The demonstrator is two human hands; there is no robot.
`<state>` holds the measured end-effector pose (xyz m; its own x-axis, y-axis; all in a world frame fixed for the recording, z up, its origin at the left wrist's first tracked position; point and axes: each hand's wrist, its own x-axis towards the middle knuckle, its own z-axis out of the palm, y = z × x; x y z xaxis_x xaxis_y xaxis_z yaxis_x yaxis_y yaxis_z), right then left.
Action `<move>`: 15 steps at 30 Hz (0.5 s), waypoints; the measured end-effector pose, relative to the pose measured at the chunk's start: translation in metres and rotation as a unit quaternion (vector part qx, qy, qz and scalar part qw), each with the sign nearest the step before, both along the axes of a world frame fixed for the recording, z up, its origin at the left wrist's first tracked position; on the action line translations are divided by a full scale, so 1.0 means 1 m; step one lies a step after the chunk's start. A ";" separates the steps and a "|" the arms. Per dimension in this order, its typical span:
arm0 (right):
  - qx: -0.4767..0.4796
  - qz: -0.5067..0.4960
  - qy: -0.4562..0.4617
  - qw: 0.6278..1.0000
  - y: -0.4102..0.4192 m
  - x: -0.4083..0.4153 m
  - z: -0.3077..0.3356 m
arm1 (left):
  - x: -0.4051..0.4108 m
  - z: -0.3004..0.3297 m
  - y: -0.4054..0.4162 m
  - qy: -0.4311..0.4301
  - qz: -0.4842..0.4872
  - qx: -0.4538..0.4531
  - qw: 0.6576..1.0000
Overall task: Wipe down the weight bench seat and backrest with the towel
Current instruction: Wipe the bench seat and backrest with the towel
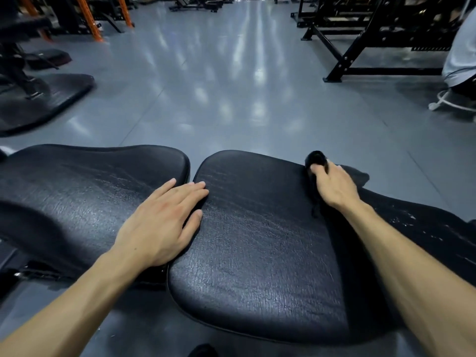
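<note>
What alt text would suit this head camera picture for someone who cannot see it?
A person's right hand presses a black towel onto a black weight bench, while the left hand lies flat across the gap between its two pads. Grey gym floor stretches beyond.

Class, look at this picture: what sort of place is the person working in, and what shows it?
Most likely a gym: a padded black weight bench up close, black steel racks standing behind, and a grey floor.

Left hand [164, 222] across gap between pads, towel [315, 163] on right pad's [257, 253] far edge
</note>
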<state>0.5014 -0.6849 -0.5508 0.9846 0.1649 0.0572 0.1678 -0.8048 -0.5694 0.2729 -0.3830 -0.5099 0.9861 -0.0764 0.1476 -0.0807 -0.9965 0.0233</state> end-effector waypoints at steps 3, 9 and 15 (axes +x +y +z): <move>0.000 0.071 -0.018 0.997 0.023 -0.028 0.000 | -0.001 0.000 0.003 0.000 0.002 0.002 1.000; 0.023 0.331 -0.048 0.942 -0.018 -0.121 0.004 | -0.002 -0.001 0.002 0.000 0.000 0.009 1.000; 0.014 0.021 0.023 0.999 -0.065 -0.030 0.000 | -0.001 -0.001 0.001 -0.005 -0.002 0.004 1.000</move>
